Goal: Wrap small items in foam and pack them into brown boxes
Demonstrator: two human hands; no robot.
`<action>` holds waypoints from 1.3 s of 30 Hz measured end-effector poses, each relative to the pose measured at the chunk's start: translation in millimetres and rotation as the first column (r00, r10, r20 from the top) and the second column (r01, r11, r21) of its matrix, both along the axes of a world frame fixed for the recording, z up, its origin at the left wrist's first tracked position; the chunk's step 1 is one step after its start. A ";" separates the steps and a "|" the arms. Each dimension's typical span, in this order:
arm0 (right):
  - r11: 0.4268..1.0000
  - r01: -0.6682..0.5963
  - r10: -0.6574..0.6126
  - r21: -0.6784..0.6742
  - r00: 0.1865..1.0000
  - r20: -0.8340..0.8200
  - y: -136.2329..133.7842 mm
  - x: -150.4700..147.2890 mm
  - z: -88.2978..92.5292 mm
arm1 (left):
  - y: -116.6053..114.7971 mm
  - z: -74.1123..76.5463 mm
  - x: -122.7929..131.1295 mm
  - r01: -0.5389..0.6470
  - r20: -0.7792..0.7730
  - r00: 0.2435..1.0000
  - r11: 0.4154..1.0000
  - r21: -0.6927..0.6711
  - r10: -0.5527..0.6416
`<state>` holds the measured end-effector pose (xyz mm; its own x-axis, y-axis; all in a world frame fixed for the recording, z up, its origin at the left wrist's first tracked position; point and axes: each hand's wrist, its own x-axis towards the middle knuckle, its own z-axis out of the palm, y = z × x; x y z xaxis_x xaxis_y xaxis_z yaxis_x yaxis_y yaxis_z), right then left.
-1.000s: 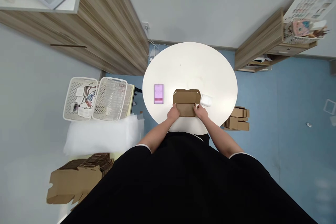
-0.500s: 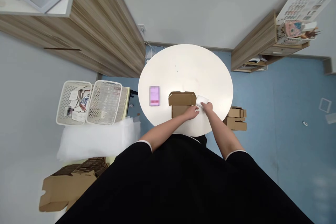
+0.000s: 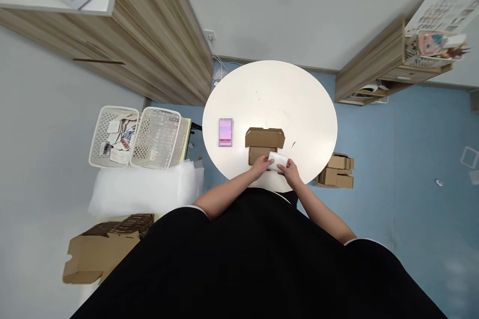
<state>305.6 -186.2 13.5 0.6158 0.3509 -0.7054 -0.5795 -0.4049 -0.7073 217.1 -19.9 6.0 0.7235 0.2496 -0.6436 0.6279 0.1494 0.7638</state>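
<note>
If twelve o'clock points at the wall [image 3: 262, 15] across the round bench [image 3: 295, 89], two white baskets [image 3: 96, 137] stand well off at nine o'clock, with white sheeting [image 3: 142, 189] and folded brown cardboard [image 3: 101, 254] towards eight. On the bench itself, a blurred pink-purple slab [image 3: 225, 132], perhaps a phone, lies at nine o'clock from the centre. Rightward, near six o'clock, an open brown box [image 3: 258, 153] sits with its lid back on the twelve o'clock side and its long axis running nine to three. The left hand [image 3: 261, 165] overlaps the box's near edge in view; its grip is closed on the left end of a small white packet [image 3: 278, 161]. That packet spans the two hands at the box's near right corner, its long axis almost matching the box's; whether they touch, I cannot tell. From the packet, the box's hollow lies at about ten o'clock, the left hand being nearer to it. The right hand [image 3: 291, 170] has its grip closed on the packet's right end. Farther right, more brown boxes [image 3: 337, 172] show at four o'clock, partly hidden by the bench's edge.
</note>
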 end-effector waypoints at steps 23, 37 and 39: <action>0.804 -0.216 0.454 -0.554 0.824 0.338 53.0 22.1 0.4 | 84.1 16.2 -23.1 0.075 -0.140 0.990 0.846 0.529 0.000; 0.922 -0.356 0.337 -0.149 0.931 -0.141 49.5 66.1 19.5 | 93.2 22.7 -23.4 -0.096 0.020 0.995 0.992 0.076 0.095; 0.928 -0.357 0.343 -0.110 0.931 -0.128 38.8 46.0 16.4 | 87.7 18.0 -38.4 -0.073 0.014 0.997 0.995 0.068 0.072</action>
